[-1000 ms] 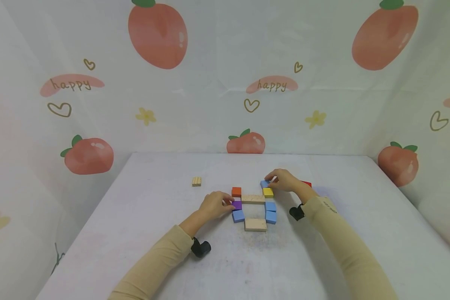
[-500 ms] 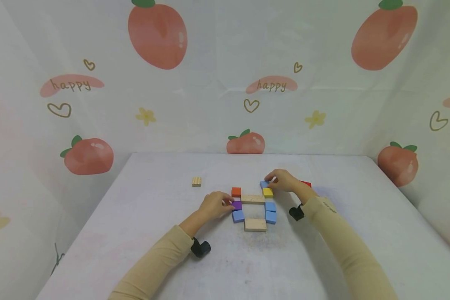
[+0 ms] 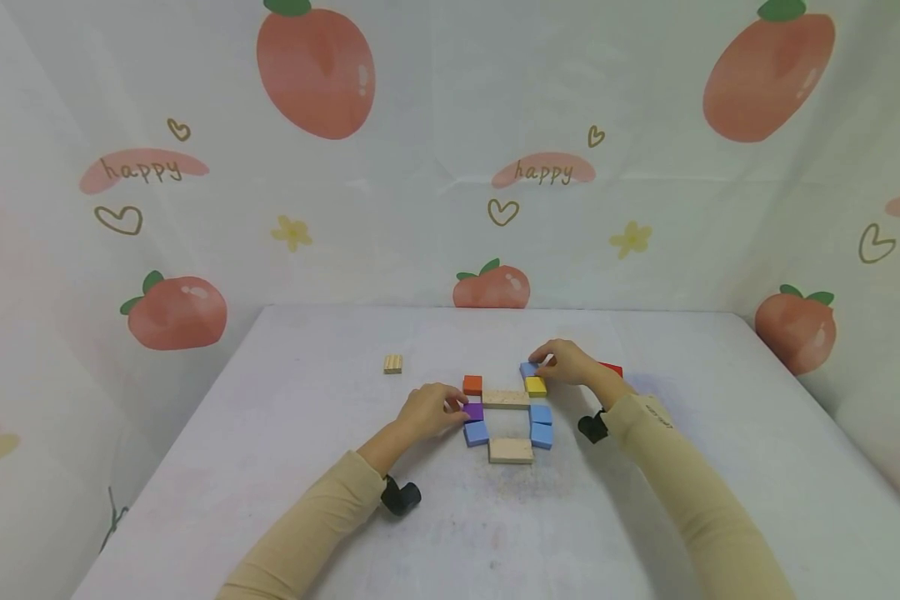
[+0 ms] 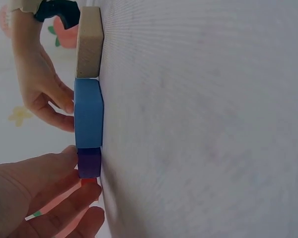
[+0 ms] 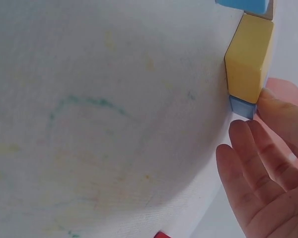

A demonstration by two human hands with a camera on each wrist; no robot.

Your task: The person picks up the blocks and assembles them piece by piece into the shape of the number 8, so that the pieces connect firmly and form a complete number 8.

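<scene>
In the head view my left hand [image 3: 429, 410] reaches in from the left and pinches the purple block [image 3: 472, 412], thumb near and fingers beyond it. A blue block [image 4: 89, 114] sits against the purple one in the left wrist view. Across the layout, my right hand [image 3: 568, 362] pinches the far blue block [image 3: 528, 370] just behind the yellow block [image 3: 536, 387]. Its thumb lies at the seam of those two in the right wrist view, over the yellow block's [image 5: 249, 57] end. An orange-red block [image 3: 472, 384] stands behind the purple one.
A long wooden block [image 3: 506, 399] bridges the two side rows; another wooden block [image 3: 510, 451] lies at the front. Blue blocks [image 3: 541, 425] form the right side. A small striped wooden block [image 3: 393, 364] lies back left. The right wrist partly hides a red block [image 3: 612, 367].
</scene>
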